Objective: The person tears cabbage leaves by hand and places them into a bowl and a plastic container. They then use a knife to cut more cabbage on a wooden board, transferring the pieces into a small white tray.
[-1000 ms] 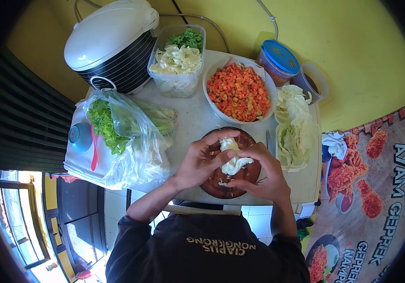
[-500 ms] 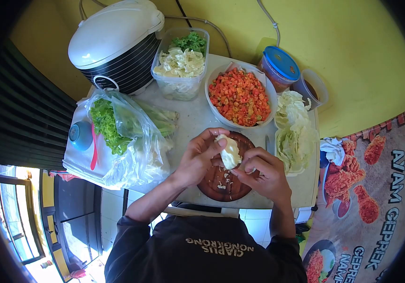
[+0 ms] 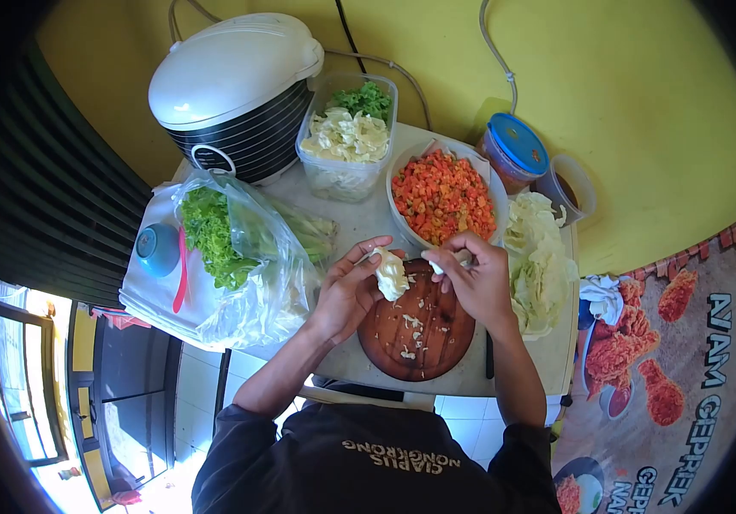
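My left hand is closed around a small pale cabbage heart, held above the round wooden chopping board. Just to its right, my right hand pinches a white scrap of cabbage leaf between thumb and fingers. The two pieces are apart. Small white cabbage bits lie scattered on the board. Beside the board's right edge a dark knife handle shows; my right forearm hides the rest of it.
Behind the board stands a white bowl of chopped red-orange vegetables. A clear tub of cut cabbage is left of it. Cabbage leaves fill a tray at right. Bagged lettuce, a blue bowl and a rice cooker stand left.
My hands have moved apart. The right one has drawn up and right with a scrap of leaf, while the left keeps the cabbage heart, now slightly further left. The camera view has shifted a little.
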`<state>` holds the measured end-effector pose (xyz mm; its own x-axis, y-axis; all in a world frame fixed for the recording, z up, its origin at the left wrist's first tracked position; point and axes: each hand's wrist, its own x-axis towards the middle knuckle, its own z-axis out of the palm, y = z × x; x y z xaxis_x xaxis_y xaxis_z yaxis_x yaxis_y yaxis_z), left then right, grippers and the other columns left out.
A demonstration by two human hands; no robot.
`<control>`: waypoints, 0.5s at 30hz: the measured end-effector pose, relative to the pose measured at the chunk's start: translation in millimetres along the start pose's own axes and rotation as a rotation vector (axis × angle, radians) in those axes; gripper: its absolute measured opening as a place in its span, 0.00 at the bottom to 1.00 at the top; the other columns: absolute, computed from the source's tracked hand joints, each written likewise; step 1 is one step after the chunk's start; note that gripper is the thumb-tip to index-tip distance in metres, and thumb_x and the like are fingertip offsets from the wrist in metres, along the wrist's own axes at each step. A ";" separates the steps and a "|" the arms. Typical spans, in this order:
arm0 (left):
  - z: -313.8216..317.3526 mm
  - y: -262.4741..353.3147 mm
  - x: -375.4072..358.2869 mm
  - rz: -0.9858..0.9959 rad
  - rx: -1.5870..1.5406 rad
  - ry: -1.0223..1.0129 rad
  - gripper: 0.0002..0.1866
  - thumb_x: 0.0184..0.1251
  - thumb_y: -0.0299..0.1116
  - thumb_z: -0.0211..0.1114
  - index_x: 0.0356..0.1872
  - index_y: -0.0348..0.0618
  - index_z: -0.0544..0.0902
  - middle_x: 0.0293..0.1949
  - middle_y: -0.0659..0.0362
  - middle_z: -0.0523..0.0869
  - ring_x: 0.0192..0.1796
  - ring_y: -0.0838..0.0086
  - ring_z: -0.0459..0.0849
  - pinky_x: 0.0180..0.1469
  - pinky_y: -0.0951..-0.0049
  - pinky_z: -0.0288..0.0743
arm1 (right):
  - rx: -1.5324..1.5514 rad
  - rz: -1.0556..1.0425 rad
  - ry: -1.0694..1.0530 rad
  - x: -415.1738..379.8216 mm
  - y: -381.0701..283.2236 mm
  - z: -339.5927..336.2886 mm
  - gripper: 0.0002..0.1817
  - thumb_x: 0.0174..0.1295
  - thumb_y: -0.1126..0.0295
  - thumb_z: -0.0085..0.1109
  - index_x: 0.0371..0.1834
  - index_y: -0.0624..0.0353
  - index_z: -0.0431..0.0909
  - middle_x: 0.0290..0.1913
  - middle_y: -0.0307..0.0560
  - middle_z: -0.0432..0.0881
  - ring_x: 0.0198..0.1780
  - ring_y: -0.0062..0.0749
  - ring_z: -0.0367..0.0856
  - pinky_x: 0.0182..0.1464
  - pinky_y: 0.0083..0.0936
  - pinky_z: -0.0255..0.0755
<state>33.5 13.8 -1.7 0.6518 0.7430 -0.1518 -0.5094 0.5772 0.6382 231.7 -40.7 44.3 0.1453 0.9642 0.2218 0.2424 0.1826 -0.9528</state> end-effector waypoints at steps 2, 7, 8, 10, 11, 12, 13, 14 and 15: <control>-3.0 -1.3 1.1 0.015 0.003 -0.010 0.21 0.80 0.35 0.55 0.69 0.41 0.70 0.60 0.49 0.80 0.59 0.68 0.82 0.63 0.65 0.78 | -0.097 0.198 -0.011 33.9 -11.5 4.1 0.13 0.71 0.63 0.63 0.41 0.65 0.79 0.25 0.38 0.80 0.19 0.17 0.78 0.20 0.16 0.70; -8.0 -4.5 2.3 0.028 0.017 -0.044 0.19 0.80 0.34 0.54 0.67 0.41 0.71 0.59 0.50 0.81 0.58 0.70 0.83 0.61 0.65 0.79 | 0.291 0.302 -0.098 116.1 -19.4 22.2 0.19 0.73 0.54 0.60 0.39 0.63 0.78 0.30 0.39 0.81 0.25 0.19 0.78 0.27 0.19 0.73; -9.4 -5.0 3.2 0.030 0.000 -0.047 0.19 0.80 0.34 0.55 0.67 0.41 0.71 0.59 0.50 0.81 0.58 0.70 0.83 0.62 0.64 0.79 | 0.431 0.321 -0.113 127.6 -20.2 29.1 0.21 0.73 0.52 0.59 0.39 0.63 0.79 0.30 0.39 0.81 0.27 0.19 0.78 0.29 0.20 0.74; -9.4 -4.8 4.8 0.038 0.002 -0.040 0.19 0.79 0.33 0.56 0.67 0.41 0.71 0.59 0.50 0.80 0.58 0.70 0.82 0.62 0.63 0.79 | 0.276 0.224 -0.100 145.4 -27.2 41.3 0.20 0.73 0.53 0.60 0.39 0.63 0.79 0.29 0.38 0.81 0.28 0.19 0.78 0.32 0.19 0.74; -9.3 -5.1 5.1 0.031 0.004 -0.031 0.19 0.79 0.33 0.56 0.67 0.41 0.71 0.60 0.50 0.80 0.58 0.69 0.82 0.62 0.62 0.79 | 0.125 0.135 -0.076 153.2 -29.9 47.5 0.20 0.72 0.54 0.61 0.39 0.63 0.79 0.29 0.37 0.80 0.30 0.19 0.78 0.35 0.19 0.74; -9.3 -5.6 5.4 0.033 0.006 -0.034 0.19 0.79 0.33 0.56 0.67 0.41 0.71 0.60 0.50 0.80 0.58 0.69 0.82 0.62 0.62 0.79 | -0.081 -0.022 -0.018 163.1 -28.3 54.5 0.19 0.72 0.55 0.62 0.37 0.64 0.80 0.28 0.37 0.80 0.30 0.19 0.77 0.35 0.19 0.72; -9.4 -6.2 5.5 0.034 0.007 -0.040 0.19 0.79 0.33 0.56 0.67 0.41 0.71 0.60 0.50 0.80 0.59 0.69 0.82 0.63 0.62 0.79 | -0.080 -0.024 -0.015 173.7 -21.1 60.9 0.19 0.72 0.55 0.62 0.37 0.64 0.80 0.28 0.37 0.80 0.30 0.19 0.77 0.35 0.19 0.72; -9.2 -6.6 5.5 0.034 0.007 -0.046 0.19 0.79 0.32 0.56 0.67 0.42 0.71 0.60 0.50 0.80 0.59 0.69 0.82 0.63 0.61 0.79 | -0.144 -0.143 0.024 183.8 -12.2 66.5 0.19 0.72 0.56 0.62 0.35 0.65 0.80 0.28 0.38 0.82 0.30 0.18 0.77 0.35 0.20 0.72; -8.9 -6.8 5.0 0.031 0.009 -0.048 0.19 0.79 0.32 0.56 0.67 0.42 0.71 0.60 0.50 0.80 0.59 0.69 0.82 0.63 0.61 0.79 | -0.208 -0.260 0.063 189.6 -10.8 70.5 0.20 0.72 0.57 0.62 0.34 0.66 0.80 0.28 0.39 0.83 0.30 0.18 0.77 0.36 0.20 0.72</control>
<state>35.2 16.6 -13.5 0.6622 0.7432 -0.0953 -0.5248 0.5509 0.6490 189.0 153.7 82.0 0.1107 0.8757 0.4701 0.4685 0.3712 -0.8017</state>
